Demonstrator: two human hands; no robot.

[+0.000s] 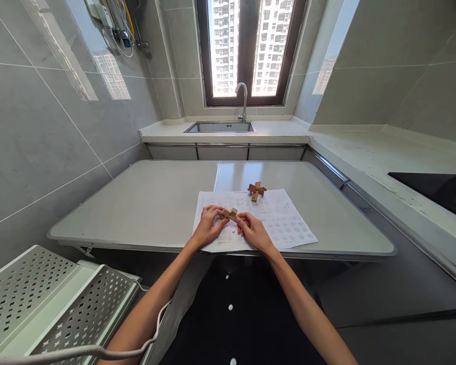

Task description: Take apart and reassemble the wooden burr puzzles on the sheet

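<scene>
Between my two hands, just above the printed sheets, is a light wooden puzzle piece (230, 214) with notches cut in it. My left hand (210, 225) pinches its left end between thumb and fingers. On its right end, the fingertips of my right hand (254, 230) are closed. Behind my right hand, a darker brown interlocking wooden puzzle (257, 190) of crossed bars rests at the back edge of the paper. White sheets (289, 223) printed with rows of small diagrams lie under both hands, partly covered by them.
The pale folding table (144, 203) has a seam near its middle and a rounded front edge. Behind it stands a counter with a sink (220, 127) and tap (243, 101). A perforated pale green metal unit (79, 304) with a cable (99, 351) is at lower left.
</scene>
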